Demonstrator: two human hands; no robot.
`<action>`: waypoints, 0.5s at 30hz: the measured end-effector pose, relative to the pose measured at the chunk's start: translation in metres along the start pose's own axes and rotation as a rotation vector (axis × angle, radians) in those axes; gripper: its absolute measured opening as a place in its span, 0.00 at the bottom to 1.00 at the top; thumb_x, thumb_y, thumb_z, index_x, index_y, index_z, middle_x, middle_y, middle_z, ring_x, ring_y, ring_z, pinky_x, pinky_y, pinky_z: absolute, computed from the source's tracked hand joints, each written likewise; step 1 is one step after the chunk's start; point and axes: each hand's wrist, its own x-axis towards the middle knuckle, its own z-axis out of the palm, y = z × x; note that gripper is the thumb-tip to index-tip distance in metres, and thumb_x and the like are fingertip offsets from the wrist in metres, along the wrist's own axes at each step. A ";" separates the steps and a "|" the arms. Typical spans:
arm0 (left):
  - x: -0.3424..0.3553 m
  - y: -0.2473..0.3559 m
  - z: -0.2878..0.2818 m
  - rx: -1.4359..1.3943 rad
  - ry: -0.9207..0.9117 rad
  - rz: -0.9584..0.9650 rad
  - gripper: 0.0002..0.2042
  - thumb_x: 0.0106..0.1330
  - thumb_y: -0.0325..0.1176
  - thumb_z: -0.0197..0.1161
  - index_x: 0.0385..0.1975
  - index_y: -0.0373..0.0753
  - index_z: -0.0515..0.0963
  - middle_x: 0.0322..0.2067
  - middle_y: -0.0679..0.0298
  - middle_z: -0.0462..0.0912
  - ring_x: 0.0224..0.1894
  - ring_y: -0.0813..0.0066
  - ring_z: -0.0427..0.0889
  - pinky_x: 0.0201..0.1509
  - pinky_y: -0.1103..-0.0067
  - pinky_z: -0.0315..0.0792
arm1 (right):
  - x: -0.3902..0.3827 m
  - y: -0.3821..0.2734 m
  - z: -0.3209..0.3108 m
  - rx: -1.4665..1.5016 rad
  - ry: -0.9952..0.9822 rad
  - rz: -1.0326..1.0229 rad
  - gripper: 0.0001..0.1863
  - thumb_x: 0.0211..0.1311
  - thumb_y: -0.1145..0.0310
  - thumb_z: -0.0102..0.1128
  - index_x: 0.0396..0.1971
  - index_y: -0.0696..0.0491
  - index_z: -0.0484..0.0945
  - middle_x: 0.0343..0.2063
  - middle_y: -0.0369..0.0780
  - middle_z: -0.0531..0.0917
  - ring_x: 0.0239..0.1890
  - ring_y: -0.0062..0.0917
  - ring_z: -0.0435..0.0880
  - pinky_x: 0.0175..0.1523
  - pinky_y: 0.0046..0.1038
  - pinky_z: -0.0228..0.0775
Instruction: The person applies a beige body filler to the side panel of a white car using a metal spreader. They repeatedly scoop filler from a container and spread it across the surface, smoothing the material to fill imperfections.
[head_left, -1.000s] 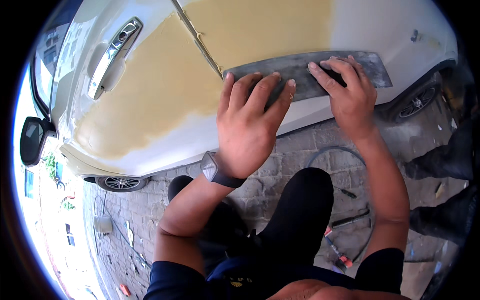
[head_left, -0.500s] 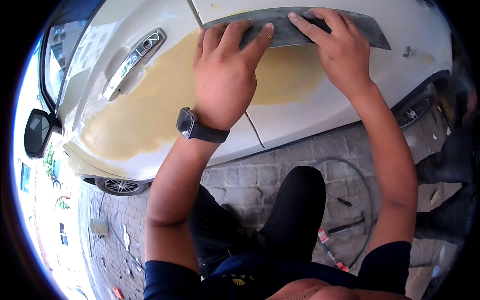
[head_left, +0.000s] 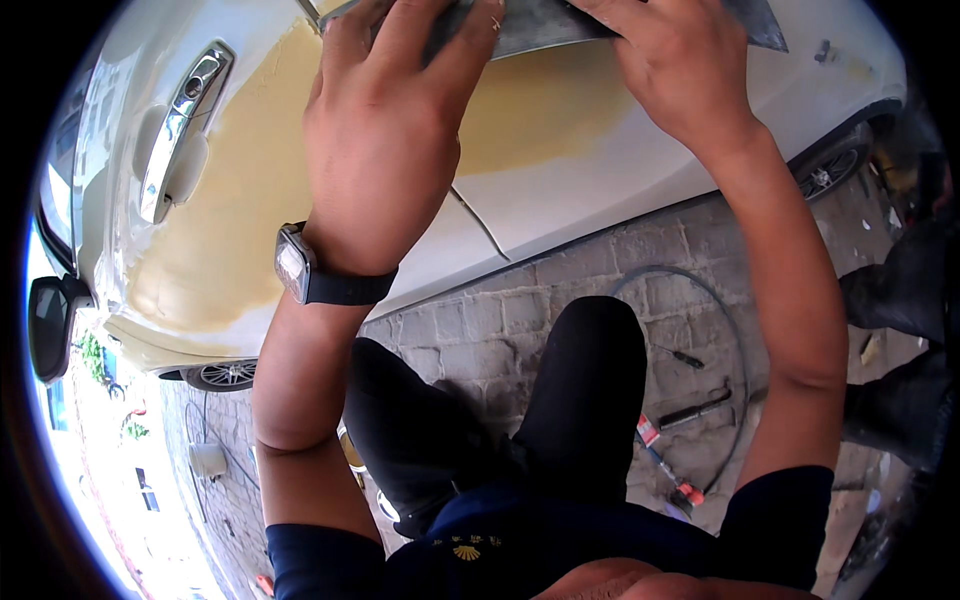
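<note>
A long dark grey strip that looks like sandpaper [head_left: 545, 32] lies against the white car's side, its upper part cut off by the picture's edge. My left hand [head_left: 385, 130], with a black watch [head_left: 295, 262] on its wrist, presses bent fingers onto the left part of the strip. My right hand [head_left: 682, 95] holds the strip further right, its fingertips partly out of view. Under and left of my hands, a tan filler patch [head_left: 535, 120] spreads over both door panels, crossing the seam.
A chrome door handle [head_left: 185, 135] sits left of my left hand. On the brick paving [head_left: 480, 330] lie a curved hose [head_left: 740, 370], a screwdriver [head_left: 685, 357] and a red-ended tool [head_left: 690, 492]. Another person's dark trouser legs [head_left: 890, 295] stand at the right. A pale bucket [head_left: 207, 460] stands at lower left.
The view has shifted, so the car and strip sit higher and the door handle further left. Both hands stay on the strip, which keeps about the same place on the panel.
</note>
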 end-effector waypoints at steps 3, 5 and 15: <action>-0.019 0.004 0.012 0.019 -0.061 -0.032 0.21 0.60 0.24 0.66 0.55 0.44 0.85 0.52 0.57 0.81 0.54 0.52 0.79 0.57 0.60 0.78 | -0.012 -0.003 0.006 -0.037 0.000 -0.007 0.18 0.61 0.72 0.65 0.50 0.41 0.90 0.38 0.38 0.81 0.43 0.34 0.83 0.45 0.36 0.78; -0.037 0.008 0.023 0.046 -0.073 -0.054 0.26 0.58 0.24 0.63 0.58 0.52 0.85 0.56 0.64 0.81 0.58 0.54 0.79 0.64 0.53 0.76 | -0.029 0.000 0.016 -0.057 0.025 -0.028 0.19 0.62 0.75 0.63 0.50 0.42 0.90 0.38 0.37 0.83 0.42 0.32 0.83 0.45 0.35 0.78; -0.093 0.053 0.042 0.033 -0.164 -0.164 0.26 0.60 0.22 0.67 0.58 0.55 0.86 0.57 0.66 0.82 0.58 0.55 0.80 0.66 0.53 0.77 | -0.109 -0.012 0.045 -0.036 0.002 -0.014 0.26 0.57 0.73 0.67 0.53 0.31 0.90 0.43 0.30 0.84 0.49 0.30 0.85 0.65 0.45 0.78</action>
